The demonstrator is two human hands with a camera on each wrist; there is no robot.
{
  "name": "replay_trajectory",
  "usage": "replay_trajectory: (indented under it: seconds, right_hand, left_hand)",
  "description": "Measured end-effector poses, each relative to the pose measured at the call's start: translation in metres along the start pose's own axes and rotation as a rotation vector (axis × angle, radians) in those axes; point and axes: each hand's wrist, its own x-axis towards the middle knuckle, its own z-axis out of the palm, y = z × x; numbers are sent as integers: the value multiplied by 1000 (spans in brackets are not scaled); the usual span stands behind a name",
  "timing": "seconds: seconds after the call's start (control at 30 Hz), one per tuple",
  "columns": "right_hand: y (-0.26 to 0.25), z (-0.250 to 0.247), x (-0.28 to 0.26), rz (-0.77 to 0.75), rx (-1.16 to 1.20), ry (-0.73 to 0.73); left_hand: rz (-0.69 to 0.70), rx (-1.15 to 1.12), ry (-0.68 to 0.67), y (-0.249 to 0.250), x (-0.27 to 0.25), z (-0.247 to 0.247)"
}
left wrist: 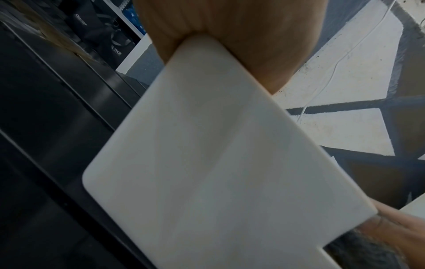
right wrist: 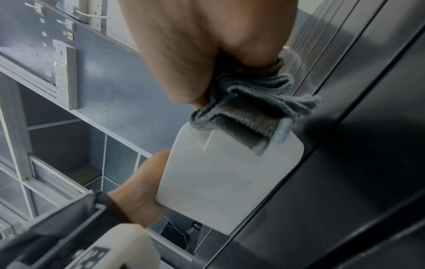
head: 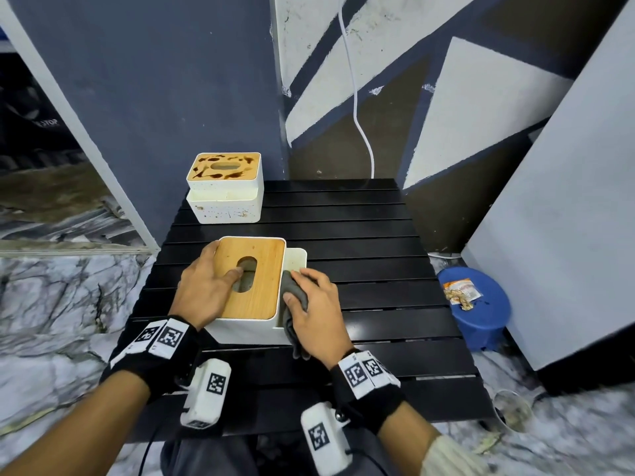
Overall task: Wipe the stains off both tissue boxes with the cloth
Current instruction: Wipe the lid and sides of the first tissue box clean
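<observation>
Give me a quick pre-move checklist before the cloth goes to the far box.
1. Near box lid free of stains: ok.
2. Near box side compartment clean: cannot tell, the cloth and right hand cover part of it.
3. Cloth held: ok, right hand grips it.
4. Left hand steadying near box: ok, resting on the lid.
5. Far box clean: not ok, dark stains on lid.
</observation>
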Motion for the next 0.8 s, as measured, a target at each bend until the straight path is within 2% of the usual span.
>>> replay_trajectory:
  seconds: [0.3,0.5,0.6,0.8]
  right_hand:
    - [0,8,-50,-57,47,45]
    - [-6,5,-19,30,46,62]
    - [-10,7,-26,20,37,59]
    - [0,-1,-55,-58,80,-80]
  left_hand:
    - [-8,-29,10,-2,2,1]
    - [-16,-35,16,-1,0,2]
    - [-3,-45,9,0,1,1]
    - [36,5,-74,-5,12,-6]
